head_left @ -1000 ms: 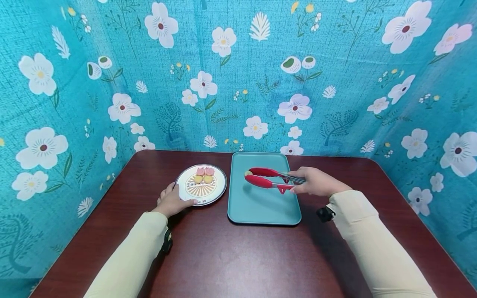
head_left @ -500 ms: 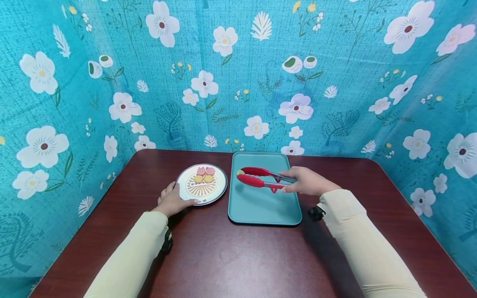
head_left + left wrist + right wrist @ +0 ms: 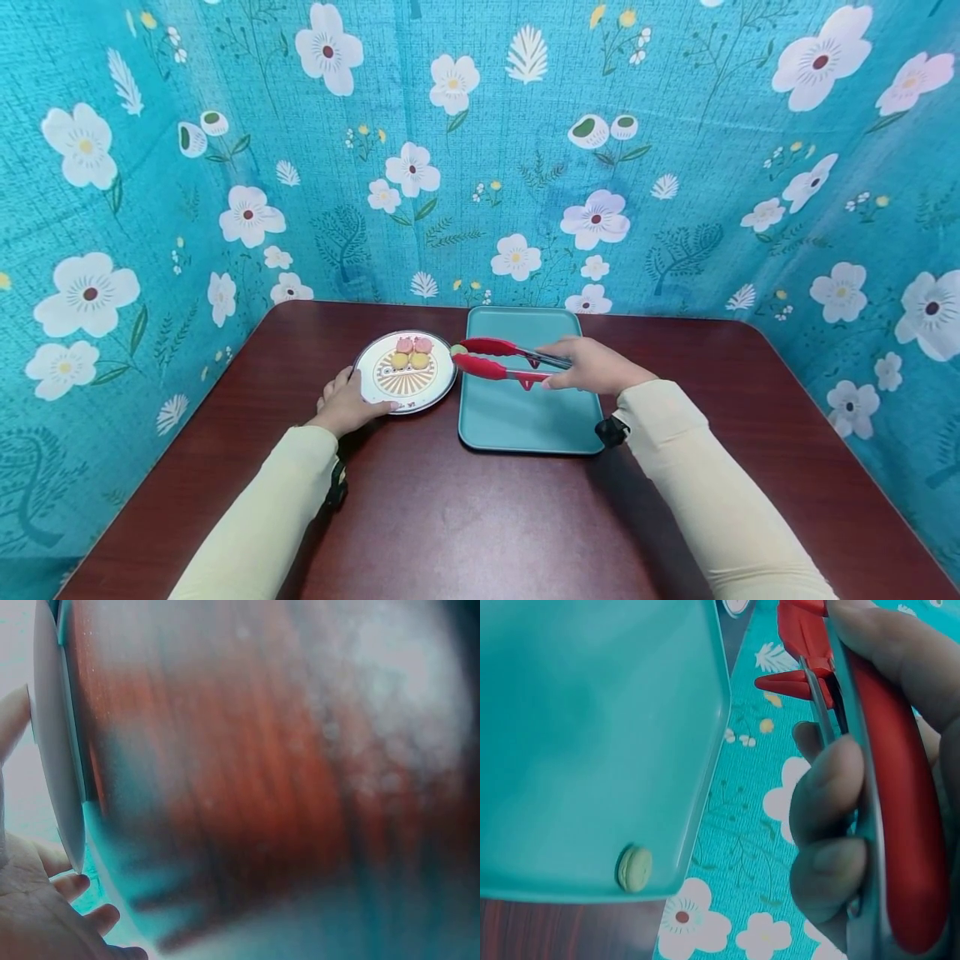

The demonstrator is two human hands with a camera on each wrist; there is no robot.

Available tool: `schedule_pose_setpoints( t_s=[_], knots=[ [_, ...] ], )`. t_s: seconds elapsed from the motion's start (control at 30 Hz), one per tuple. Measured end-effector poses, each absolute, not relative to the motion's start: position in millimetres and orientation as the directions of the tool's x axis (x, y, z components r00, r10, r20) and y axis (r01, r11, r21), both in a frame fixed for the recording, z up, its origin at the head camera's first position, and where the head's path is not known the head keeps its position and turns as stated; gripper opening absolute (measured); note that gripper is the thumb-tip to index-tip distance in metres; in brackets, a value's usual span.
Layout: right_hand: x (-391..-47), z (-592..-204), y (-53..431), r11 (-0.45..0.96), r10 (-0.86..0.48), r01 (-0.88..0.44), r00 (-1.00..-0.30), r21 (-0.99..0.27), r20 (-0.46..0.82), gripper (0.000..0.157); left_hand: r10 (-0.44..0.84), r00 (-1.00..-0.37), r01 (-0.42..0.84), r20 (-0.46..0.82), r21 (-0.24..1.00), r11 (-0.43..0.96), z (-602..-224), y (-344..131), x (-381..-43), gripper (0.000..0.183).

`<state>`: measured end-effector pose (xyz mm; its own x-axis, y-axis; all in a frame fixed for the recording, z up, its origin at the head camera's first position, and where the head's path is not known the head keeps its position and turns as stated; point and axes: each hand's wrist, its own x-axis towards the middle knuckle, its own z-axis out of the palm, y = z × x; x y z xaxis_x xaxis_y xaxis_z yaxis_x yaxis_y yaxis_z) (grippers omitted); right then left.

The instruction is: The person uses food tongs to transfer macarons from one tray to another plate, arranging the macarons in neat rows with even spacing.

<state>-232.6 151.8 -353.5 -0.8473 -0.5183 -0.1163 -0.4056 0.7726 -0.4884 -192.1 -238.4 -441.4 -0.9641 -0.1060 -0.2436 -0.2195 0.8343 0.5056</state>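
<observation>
My left hand (image 3: 348,406) holds the near-left rim of a round white plate (image 3: 366,368), thumb on the edge. Two pink macarons (image 3: 414,344) and two yellow macarons (image 3: 409,361) sit on it. With my right hand (image 3: 596,367) I grip red-tipped metal tongs (image 3: 483,367), pointing left over the gap between plate and tray. A pale green macaron (image 3: 457,351) is pinched at their tips, above the plate's right rim. Another green macaron (image 3: 635,868) lies on the teal tray (image 3: 532,421); the head view does not show it.
Both plate and tray stand on a dark reddish-brown table (image 3: 480,525). A blue flowered cloth (image 3: 465,192) hangs behind the table and at its sides. The tray lies just right of the plate.
My right hand has moved left with the tongs, carrying the green macaron from over the tray to the plate's right rim. The left hand and plate have stayed in place.
</observation>
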Motion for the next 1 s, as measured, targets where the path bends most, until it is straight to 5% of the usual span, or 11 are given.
schedule_pose_setpoints(
  t_s=[1.0],
  knots=[
    [-239.1, -360.9, 97.8, 0.776, -0.542, -0.418, -0.826, -0.473, -0.159, 0.065, -0.108, -0.965, -0.223, -0.24, 0.53, 0.818, -442.5, -239.2, -192.4, 0.109]
  ],
)
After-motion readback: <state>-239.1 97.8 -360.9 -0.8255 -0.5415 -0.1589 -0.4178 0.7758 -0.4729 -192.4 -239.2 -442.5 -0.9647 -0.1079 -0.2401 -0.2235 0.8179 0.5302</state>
